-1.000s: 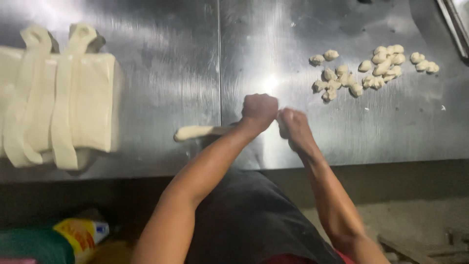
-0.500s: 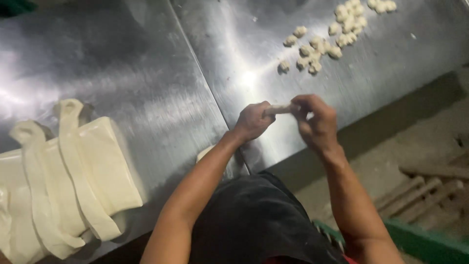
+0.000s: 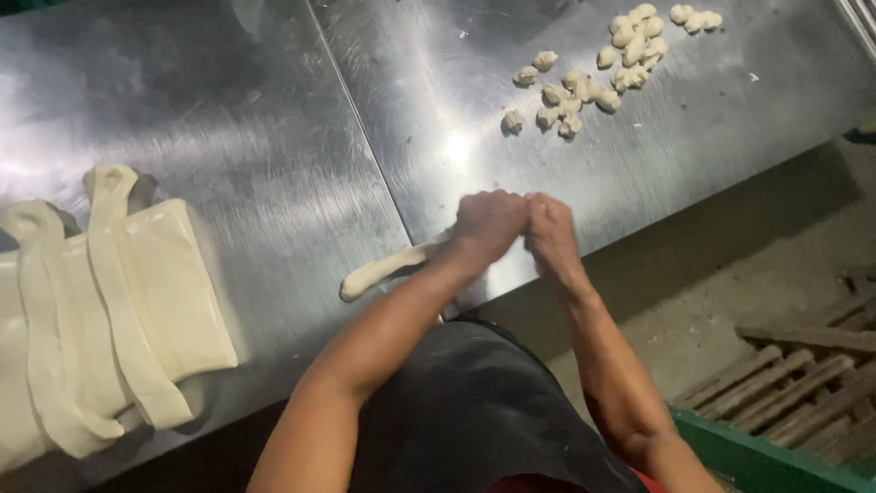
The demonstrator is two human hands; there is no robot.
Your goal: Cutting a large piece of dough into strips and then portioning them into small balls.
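Observation:
My left hand [image 3: 488, 224] is closed around one end of a pale dough rope [image 3: 383, 269] that trails to the left over the steel table [image 3: 274, 137]. My right hand [image 3: 549, 233] presses against the left hand, fingers pinched at the rope's end. Several small dough pieces [image 3: 584, 87] lie scattered on the table at the far right. A slab of dough cut into long strips [image 3: 100, 301] lies at the left, some strips folded over it.
The steel table's front edge runs diagonally just under my hands. Beyond it are a dirt floor [image 3: 721, 274], wooden slats [image 3: 803, 365] at the lower right and a green crate edge [image 3: 757, 456].
My hands have come close together at the rope's end. The dough rope now lies on the table left of my left hand. The camera view has swung.

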